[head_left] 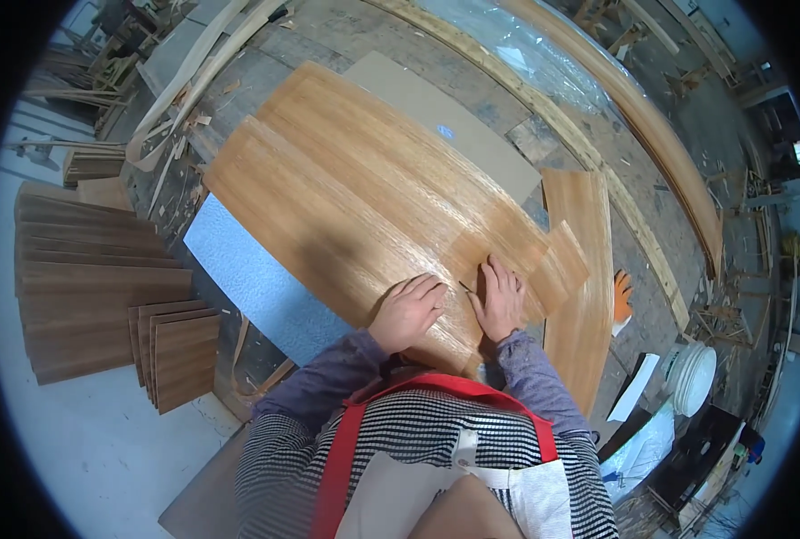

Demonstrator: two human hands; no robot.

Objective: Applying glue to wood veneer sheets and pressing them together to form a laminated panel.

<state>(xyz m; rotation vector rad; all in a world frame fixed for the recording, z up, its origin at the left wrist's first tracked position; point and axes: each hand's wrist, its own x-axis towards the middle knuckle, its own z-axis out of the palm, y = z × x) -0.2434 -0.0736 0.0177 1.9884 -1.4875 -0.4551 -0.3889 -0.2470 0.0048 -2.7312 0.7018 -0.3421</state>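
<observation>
A large wood-grain sheet (346, 180) lies flat in front of me. Near its front edge rests my left hand (409, 311), palm down with the fingers laid on the surface. My right hand (502, 295) lies flat beside it, fingers pointing away and thumb out toward the left hand. A short dark mark or sliver shows by that thumb, too small to name. Under and past my right hand, a smaller wood-grain piece (557, 269) overlaps the right end of the sheet. Neither hand visibly grips anything.
Blue textured sheeting (261, 283) and a grey board (400, 85) show from beneath. At right lie a long wood-grain strip (580, 314), an orange glove (622, 292) and a white round tub (693, 379). Brown panels (95, 287) stand stacked at left. A curved timber rail (589, 157) borders the far side.
</observation>
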